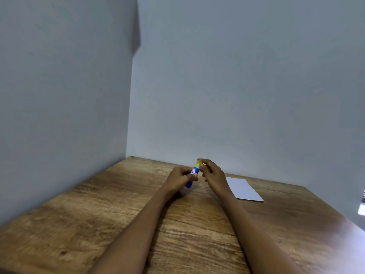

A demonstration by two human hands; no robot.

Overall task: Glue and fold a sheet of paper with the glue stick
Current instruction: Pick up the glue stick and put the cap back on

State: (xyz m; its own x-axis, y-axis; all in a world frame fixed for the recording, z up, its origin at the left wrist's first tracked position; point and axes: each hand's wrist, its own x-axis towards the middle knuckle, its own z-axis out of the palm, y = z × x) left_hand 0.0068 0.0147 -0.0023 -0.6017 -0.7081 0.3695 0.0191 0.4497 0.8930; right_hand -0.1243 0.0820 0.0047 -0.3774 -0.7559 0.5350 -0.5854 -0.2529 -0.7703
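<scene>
A blue glue stick (194, 173) with a yellow cap is held tilted above the far middle of the wooden table (118, 214). My left hand (180, 178) grips its blue body. The fingers of my right hand (212, 173) pinch the yellow cap at the top end. A white sheet of paper (244, 189) lies flat on the table just right of my right hand, partly hidden by my wrist.
Grey walls meet in a corner right behind the table's far edge. The table's right edge runs diagonally at the right, with a bright object (362, 209) beyond it at the frame edge.
</scene>
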